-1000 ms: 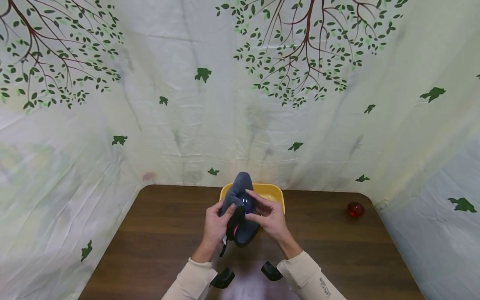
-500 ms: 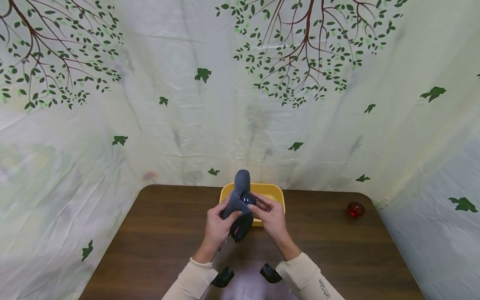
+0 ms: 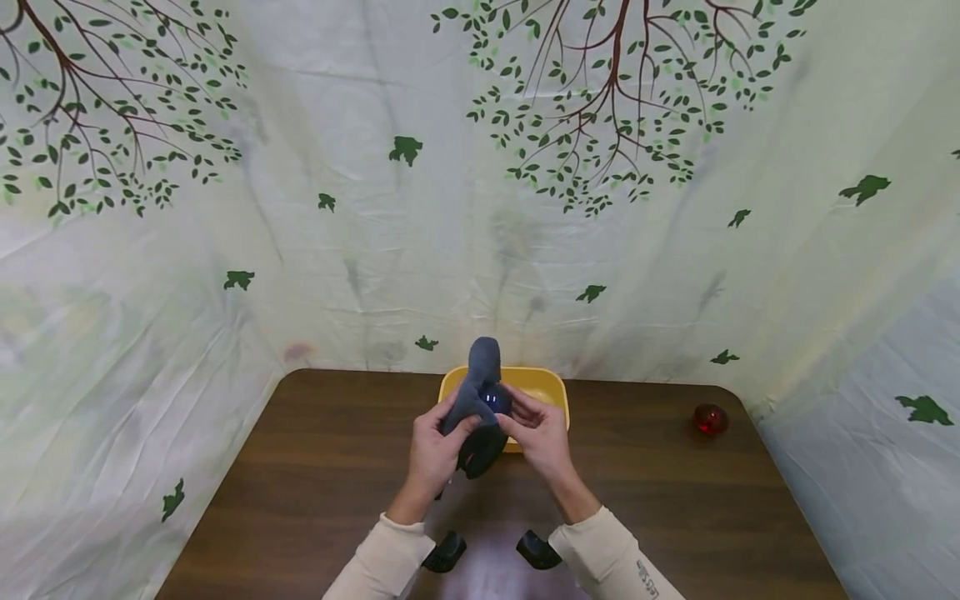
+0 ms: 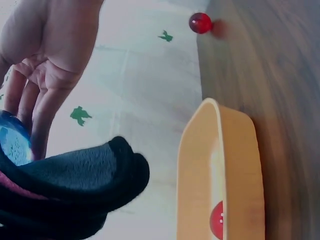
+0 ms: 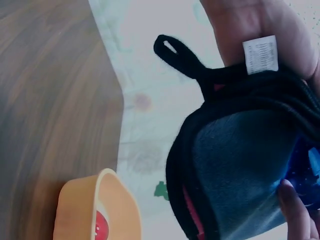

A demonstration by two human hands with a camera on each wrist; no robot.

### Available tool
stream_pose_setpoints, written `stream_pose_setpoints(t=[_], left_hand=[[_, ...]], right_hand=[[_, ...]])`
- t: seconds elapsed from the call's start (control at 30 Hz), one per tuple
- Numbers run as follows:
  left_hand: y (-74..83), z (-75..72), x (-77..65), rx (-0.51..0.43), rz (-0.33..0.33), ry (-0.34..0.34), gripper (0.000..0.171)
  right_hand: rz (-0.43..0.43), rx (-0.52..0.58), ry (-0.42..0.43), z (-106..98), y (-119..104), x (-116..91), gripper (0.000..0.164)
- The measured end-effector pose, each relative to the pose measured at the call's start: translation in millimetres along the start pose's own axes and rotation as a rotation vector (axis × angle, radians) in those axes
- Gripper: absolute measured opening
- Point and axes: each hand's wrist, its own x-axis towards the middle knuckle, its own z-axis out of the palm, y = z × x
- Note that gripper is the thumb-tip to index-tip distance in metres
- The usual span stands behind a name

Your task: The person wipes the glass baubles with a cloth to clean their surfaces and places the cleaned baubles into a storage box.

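Observation:
My left hand (image 3: 433,446) grips a grey-blue padded cloth (image 3: 483,360) with black binding, folded and held up over the table. In the right wrist view it shows a hanging loop (image 5: 177,55), a white barcode tag (image 5: 261,54) and pink inner edges. Against its fold sits a glossy, see-through blue ball (image 3: 496,400), with fingers and thumb of my right hand (image 3: 546,433) pinching it from the right. Part of the ball is hidden by the cloth and fingers.
Just behind the hands stands a yellow bin (image 3: 558,392). A red ball (image 4: 217,220) inside it shows in the left wrist view. Another red ball (image 3: 711,419) rests near the right end of the brown table (image 3: 637,467). A leaf-printed sheet (image 3: 450,250) hangs behind the table.
The cloth has turned more upright and its lower flap has drawn in between the hands. The right thumb and fingers have risen slightly with the blue ball. Little has moved in the last half second.

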Motion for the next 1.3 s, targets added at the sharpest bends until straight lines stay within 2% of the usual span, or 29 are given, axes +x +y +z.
stream_pose_setpoints(t=[0.1,0.23,0.33,0.4,0.53,0.73,1.07,1.17,1.3], left_hand=[[-3.3,1.2,0.9,-0.061,-0.087,0.037,0.043],[1.2,1.9,1.4,-0.168,-0.168,0.044,0.042],[4.0,2.2,0.7,-0.213,-0.191,0.039,0.042],[4.0,2.2,-0.1,-0.229,-0.192,0.032,0.040],[2.9,0.9,-1.9,-0.214,-0.135,0.008,0.039],[-0.2,-2.3,-0.8,-0.129,-0.014,-0.028,0.047],[-4.5,-3.7,0.5,-0.040,0.062,-0.068,0.054],[-4.6,-3.5,1.0,-0.043,0.066,-0.075,0.054],[-4.6,-3.5,0.4,-0.057,0.051,-0.064,0.053]], right_hand=[[-0.087,0.003,-0.033,-1,3,0,0.050],[-0.208,0.031,-0.111,-4,8,1,0.055],[-0.255,0.051,-0.146,-6,10,2,0.056],[-0.255,0.048,-0.141,-7,10,2,0.056],[-0.210,0.005,-0.095,-5,6,0,0.055],[-0.094,-0.028,-0.017,-2,1,-1,0.051],[0.150,-0.038,0.091,3,-4,0,0.041],[0.165,-0.029,0.094,3,-4,-1,0.044],[0.109,-0.025,0.050,2,-2,-2,0.044]])
